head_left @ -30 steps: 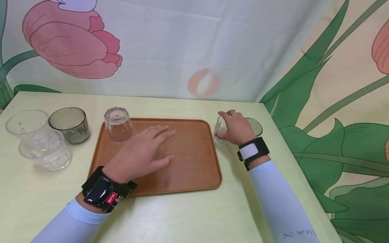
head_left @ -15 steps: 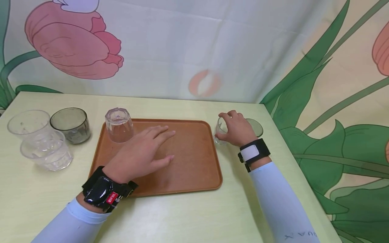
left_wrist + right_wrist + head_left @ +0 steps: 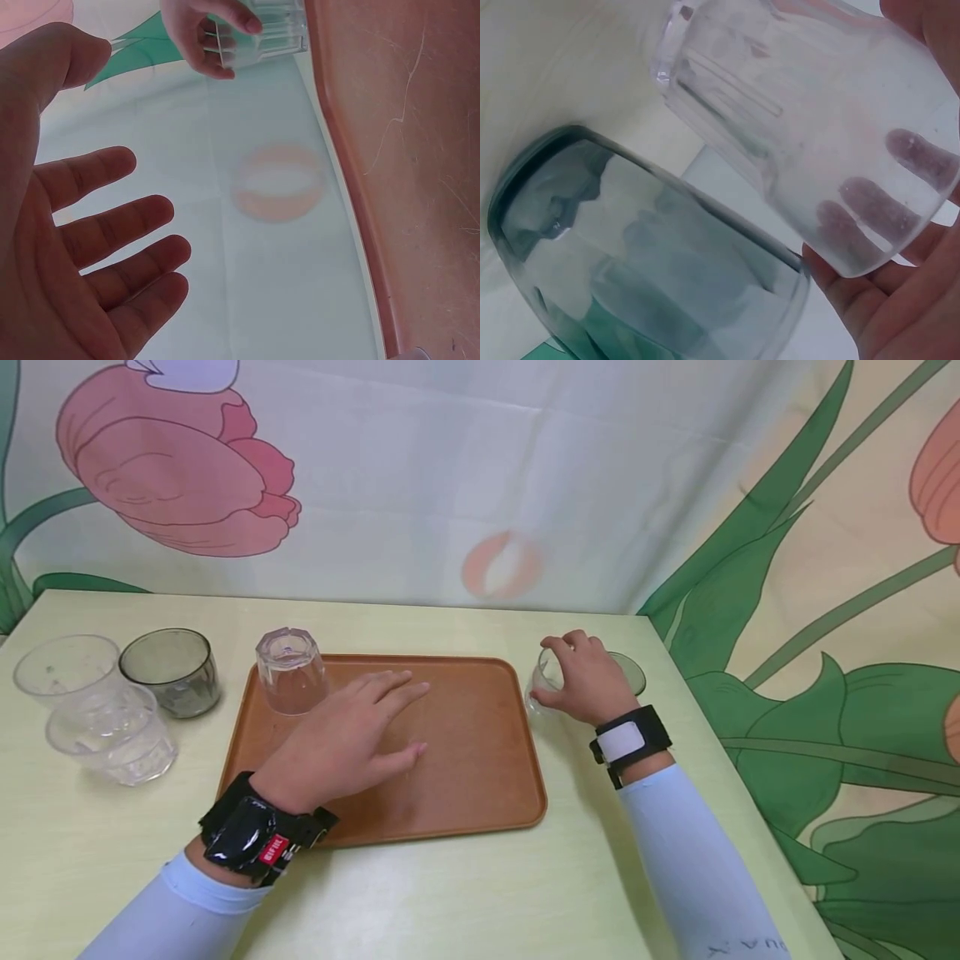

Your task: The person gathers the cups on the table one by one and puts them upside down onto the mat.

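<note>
My right hand [image 3: 585, 681] grips a clear drinking glass [image 3: 780, 112] near its rim, just beyond the tray's right edge. Fingertips show through the glass wall in the right wrist view. Close beside that glass stands a smoky grey glass [image 3: 645, 247], partly hidden behind the hand in the head view. My left hand [image 3: 341, 739] is over the brown tray [image 3: 472, 752], palm down, with fingers extended and thumb apart, holding nothing. At the tray's far left corner a clear faceted glass [image 3: 291, 681] sits upside down, just beyond the left hand.
Left of the tray, two clear glasses, one farther back [image 3: 67, 668] and one nearer [image 3: 142, 747], stand beside another smoky grey glass [image 3: 180, 685]. A flower-printed curtain [image 3: 390, 485] hangs behind the pale table [image 3: 450, 893] and along its right side.
My right wrist has shifted very slightly to the right, with the hand still at the clear glass. The left hand has stayed in place over the tray.
</note>
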Available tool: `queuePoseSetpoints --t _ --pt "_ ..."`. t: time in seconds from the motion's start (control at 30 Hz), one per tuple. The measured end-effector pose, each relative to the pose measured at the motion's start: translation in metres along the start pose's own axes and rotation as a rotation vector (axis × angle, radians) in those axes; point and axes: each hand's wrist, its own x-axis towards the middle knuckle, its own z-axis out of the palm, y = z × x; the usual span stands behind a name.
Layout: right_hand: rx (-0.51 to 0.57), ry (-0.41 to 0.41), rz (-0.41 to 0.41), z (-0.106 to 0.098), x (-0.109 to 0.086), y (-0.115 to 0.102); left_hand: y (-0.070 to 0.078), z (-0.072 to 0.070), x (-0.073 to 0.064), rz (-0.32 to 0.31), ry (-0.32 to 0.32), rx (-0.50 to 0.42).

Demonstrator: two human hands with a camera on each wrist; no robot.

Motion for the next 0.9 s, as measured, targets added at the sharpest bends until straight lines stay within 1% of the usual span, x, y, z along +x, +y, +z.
queuePoseSetpoints --t 0.2,0.47,0.67,0.9 --pt "0.002 0.016 -0.008 -0.006 -0.005 -0.002 0.001 -0.002 -0.001 0.009 0.016 -0.013" --pt "0.02 0.024 0.004 -0.005 -0.009 0.001 0.0 -0.002 -0.001 0.009 0.021 -0.021" --pt "0.017 0.065 -0.004 -0.005 -0.012 0.004 0.0 0.0 -0.001 0.005 0.026 -0.007" --pt "0.026 0.084 -0.021 -0.008 -0.015 0.002 0.0 -0.001 0.0 -0.01 0.015 -0.014"
